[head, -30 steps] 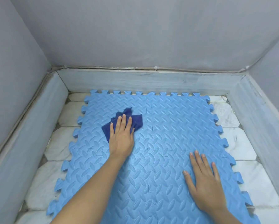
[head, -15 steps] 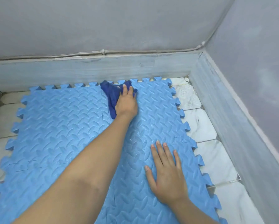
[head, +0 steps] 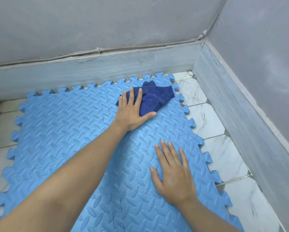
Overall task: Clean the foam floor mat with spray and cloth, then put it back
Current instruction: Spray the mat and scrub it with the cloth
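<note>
Two hands are on the blue foam mat (head: 61, 131) in the one head view, which lies flat on the pale tiled floor (head: 220, 158) in a corner of grey walls (head: 261, 67). The left hand (head: 132, 113) is spread flat, fingers open, pressing a dark blue cloth (head: 157, 97) against the mat rather than clutching it. The right hand (head: 174, 173) is also open and flat, holding nothing, simply bracing the mat nearer the body.

Half a second ago the cloth sat at the middle of the far edge; a second ago it was left of centre. Now it is near the far right corner, just beside the toothed border. So the wiping stroke has swept rightward along the back edge, and I judge the cleaning is well under way, with the nearer part probably left to wipe. No spray bottle is in view.
</note>
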